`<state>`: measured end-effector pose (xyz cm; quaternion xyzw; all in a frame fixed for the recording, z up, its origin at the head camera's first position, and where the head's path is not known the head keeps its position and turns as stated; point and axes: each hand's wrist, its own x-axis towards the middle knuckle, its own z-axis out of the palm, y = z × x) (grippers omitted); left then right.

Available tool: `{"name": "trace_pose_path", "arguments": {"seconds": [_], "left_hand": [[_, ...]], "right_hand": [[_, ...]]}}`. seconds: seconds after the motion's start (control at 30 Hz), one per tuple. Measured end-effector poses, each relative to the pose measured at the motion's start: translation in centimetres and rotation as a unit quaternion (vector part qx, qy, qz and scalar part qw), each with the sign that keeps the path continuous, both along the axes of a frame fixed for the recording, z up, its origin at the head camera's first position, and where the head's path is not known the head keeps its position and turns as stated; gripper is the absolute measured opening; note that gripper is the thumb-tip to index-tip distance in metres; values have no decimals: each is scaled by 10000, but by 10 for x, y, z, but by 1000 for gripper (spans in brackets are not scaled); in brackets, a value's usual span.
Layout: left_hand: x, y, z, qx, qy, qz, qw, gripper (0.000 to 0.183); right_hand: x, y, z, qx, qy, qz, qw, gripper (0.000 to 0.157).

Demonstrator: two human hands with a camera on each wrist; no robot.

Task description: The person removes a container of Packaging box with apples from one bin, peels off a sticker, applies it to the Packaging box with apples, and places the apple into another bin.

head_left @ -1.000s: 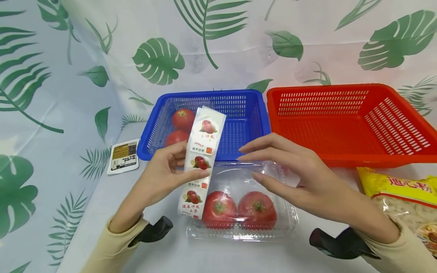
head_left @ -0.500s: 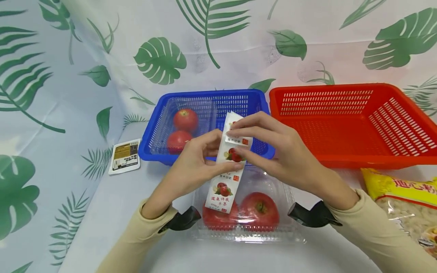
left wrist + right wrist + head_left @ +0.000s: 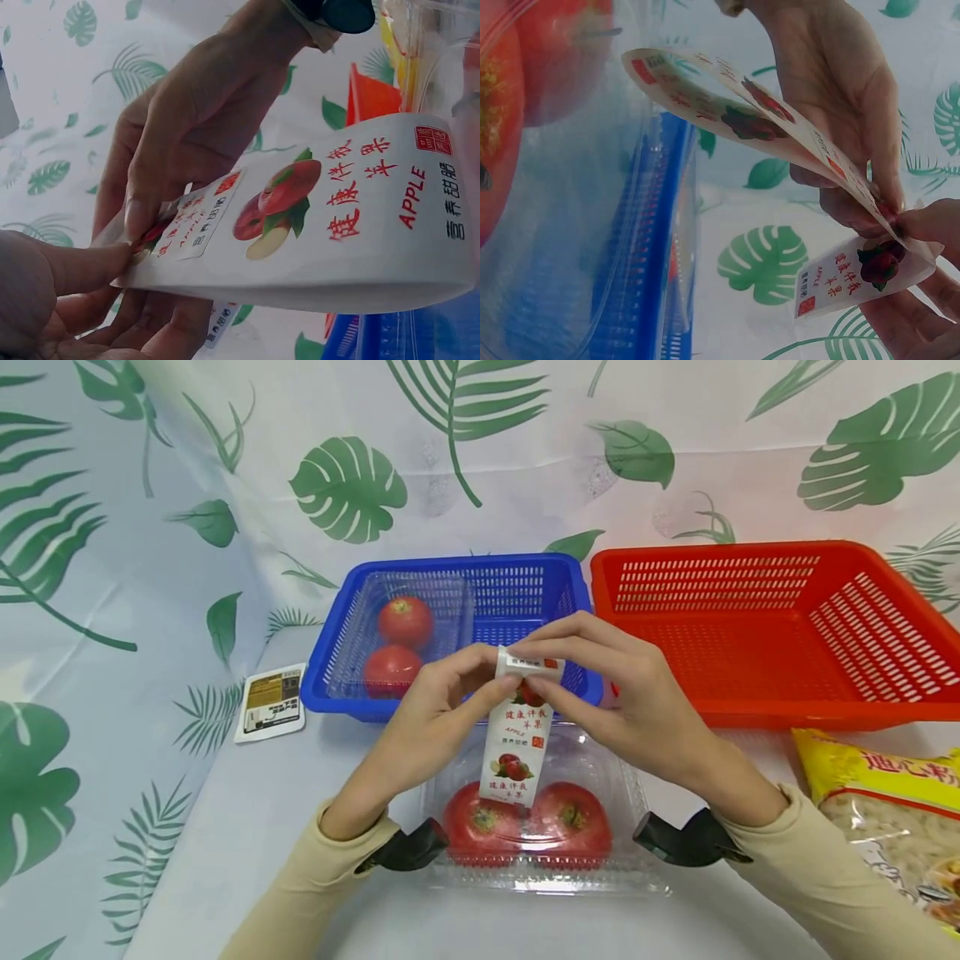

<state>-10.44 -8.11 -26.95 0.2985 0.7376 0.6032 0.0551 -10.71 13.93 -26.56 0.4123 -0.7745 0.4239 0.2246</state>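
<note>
Both hands meet over a clear plastic clamshell box [image 3: 457, 760] that holds two red apples [image 3: 572, 822]. Between them is a white strip of apple stickers [image 3: 517, 760], printed with apples and red characters. My left hand [image 3: 431, 722] pinches the strip from the left with thumb and fingers. From the right, my right hand [image 3: 637, 685] pinches it close by, thumb tips nearly touching. In the left wrist view the sticker strip [image 3: 352, 195] curves in a loop, with one label's edge [image 3: 217, 225] standing slightly proud. The right wrist view shows the strip [image 3: 810, 142] bent at the pinch.
Behind the hands stands a blue basket [image 3: 330, 647] with a clear box of two apples [image 3: 405, 622]. To its right is a red basket [image 3: 697, 652]. A yellow-topped bag [image 3: 892, 810] lies at the right. A small white-edged packet [image 3: 272, 703] lies at the left.
The left hand has carried the sticker strip rightward over the box. The right hand has come in from the right and now pinches it. The strip's top has folded back.
</note>
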Motion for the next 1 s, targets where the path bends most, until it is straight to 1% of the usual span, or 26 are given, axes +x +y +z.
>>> {"name": "trace_pose_path", "arguments": {"seconds": [0.23, 0.33, 0.43, 0.63, 0.87, 1.0], "left_hand": [[-2, 5, -2, 268, 171, 314, 9990, 21], [-1, 6, -2, 228, 301, 406, 9985, 21], [1, 6, -1, 161, 346, 458, 9982, 19], [2, 5, -1, 38, 209, 570, 9981, 15], [3, 5, -1, -19, 122, 573, 9983, 14], [4, 4, -1, -99, 48, 527, 9985, 14]], "right_hand": [[0, -1, 2, -107, -30, -147, 9998, 40], [1, -1, 3, -203, -124, -154, 9996, 37], [2, -1, 4, -302, -244, -155, 9991, 34], [3, -1, 5, -526, -491, -173, 9973, 31], [3, -1, 4, -625, -620, -234, 9958, 31], [3, -1, 3, -859, -708, -323, 9933, 30]]}}
